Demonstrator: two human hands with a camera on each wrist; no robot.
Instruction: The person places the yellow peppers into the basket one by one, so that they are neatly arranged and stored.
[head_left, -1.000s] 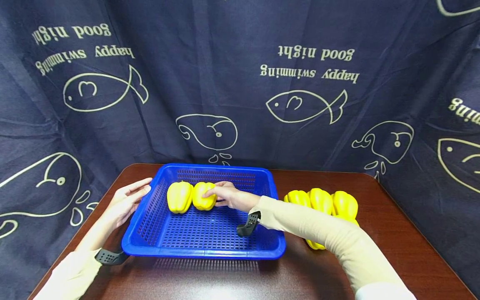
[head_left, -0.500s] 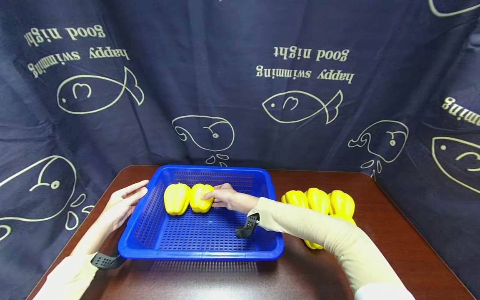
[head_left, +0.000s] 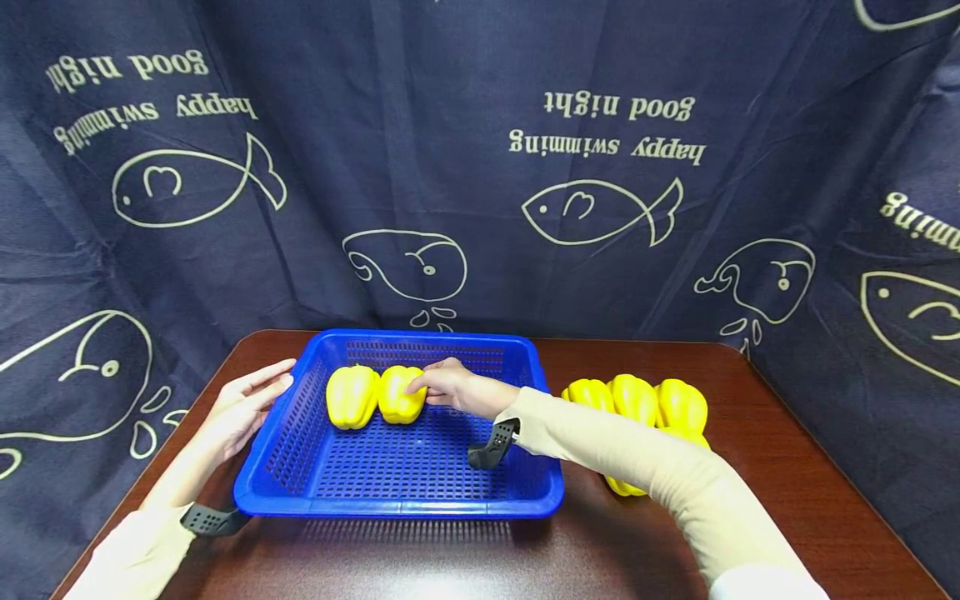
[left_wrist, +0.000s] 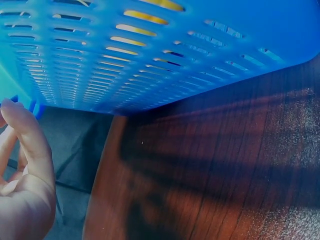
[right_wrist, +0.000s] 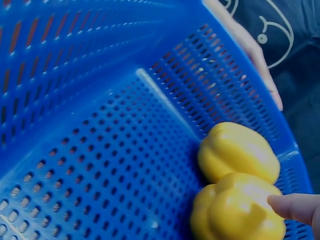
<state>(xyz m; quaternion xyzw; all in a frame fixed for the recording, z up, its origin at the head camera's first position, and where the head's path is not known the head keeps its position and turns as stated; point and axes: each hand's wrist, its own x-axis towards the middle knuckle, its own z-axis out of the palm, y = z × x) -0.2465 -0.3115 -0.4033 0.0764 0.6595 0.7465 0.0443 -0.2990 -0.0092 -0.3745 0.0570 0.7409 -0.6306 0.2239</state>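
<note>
Two yellow bell peppers sit side by side toward the back left inside a blue plastic basket [head_left: 405,507]. My right hand [head_left: 453,387] reaches into the basket and holds the right-hand bell pepper [head_left: 400,395], thumb on its near side. The other fingers are partly hidden behind it. In the right wrist view the thumb tip touches that pepper [right_wrist: 240,210]. The left bell pepper [head_left: 352,397] rests against it. My left hand [head_left: 243,408] lies along the basket's left side, fingertips touching the rim; in the left wrist view these fingers [left_wrist: 30,135] look loosely bent.
Several more yellow bell peppers [head_left: 633,400] lie grouped on the brown table [head_left: 780,467] to the right of the basket, partly covered by my right sleeve. A dark blue curtain [head_left: 480,167] with white fish drawings hangs behind the table.
The view has shifted slightly, so everything sits a little further left. My right hand has risen a touch at the right-hand pepper. My left hand stays at the rim.
</note>
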